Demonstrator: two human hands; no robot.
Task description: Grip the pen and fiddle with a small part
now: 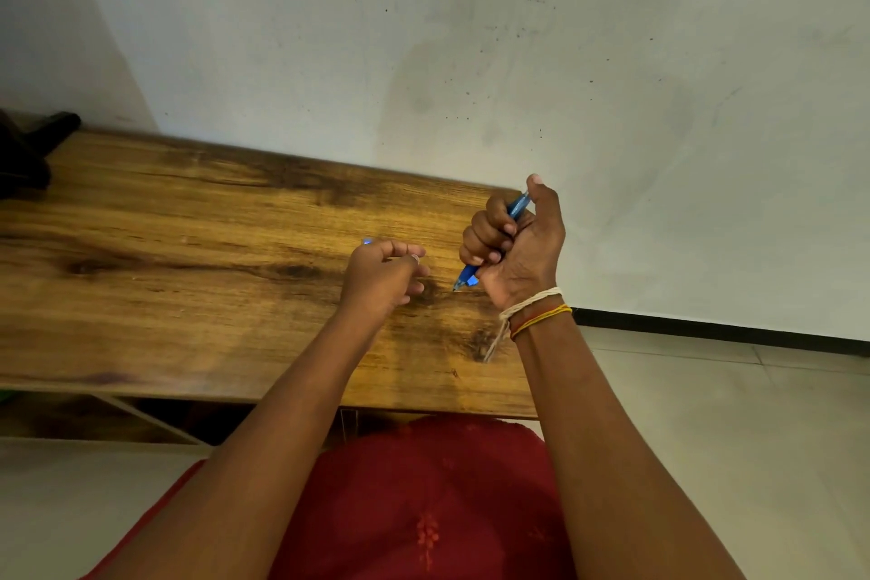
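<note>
The wooden worktop (pixel 197 259) stands against a pale wall (pixel 471 38). Above its right part, the right hand (pixel 515 245) is clamped in a fist around a blue pen (pixel 518 205), tip pointing down and near. The left hand (pixel 381 276) is just beside it and pinches a small blue piece (pixel 367 242), maybe the cap. I judge the pen is being taken apart or closed; the two parts must be lined up. No containers are in view.

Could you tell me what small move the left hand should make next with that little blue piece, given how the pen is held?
Probably bring the left hand, pinching a small blue piece, across to the blue pen. The right hand grips the pen in a fist above the wooden table, both ends exposed, and the hands are still apart. Whether the piece is a cap is unclear.
</note>
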